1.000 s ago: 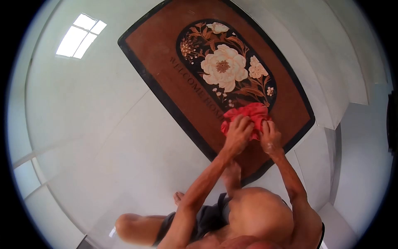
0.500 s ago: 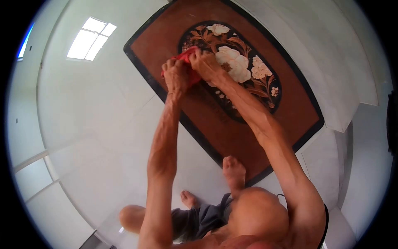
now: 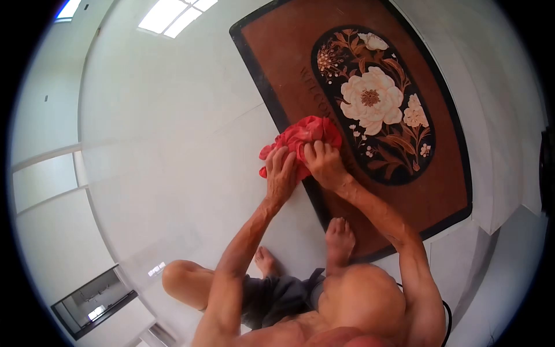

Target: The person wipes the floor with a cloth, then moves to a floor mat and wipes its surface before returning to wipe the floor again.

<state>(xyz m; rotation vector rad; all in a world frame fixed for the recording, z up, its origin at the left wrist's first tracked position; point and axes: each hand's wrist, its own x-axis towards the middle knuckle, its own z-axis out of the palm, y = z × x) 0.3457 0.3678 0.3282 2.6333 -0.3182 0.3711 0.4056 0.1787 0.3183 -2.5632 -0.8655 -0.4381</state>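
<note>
Red cloth, mid-frame, lying bunched across the mat's black left border, part on the floor. Left hand and right hand side by side, both gripping it, fingers curled into the folds; probably a two-handed hold to keep it gathered. Thumbs hidden. Mat, upper centre to right, flowers face up; some lettering covered by cloth. One bare foot, lower centre, at the mat's border, perhaps for balance. Pale floor at left; bright window reflection, upper left.
</note>
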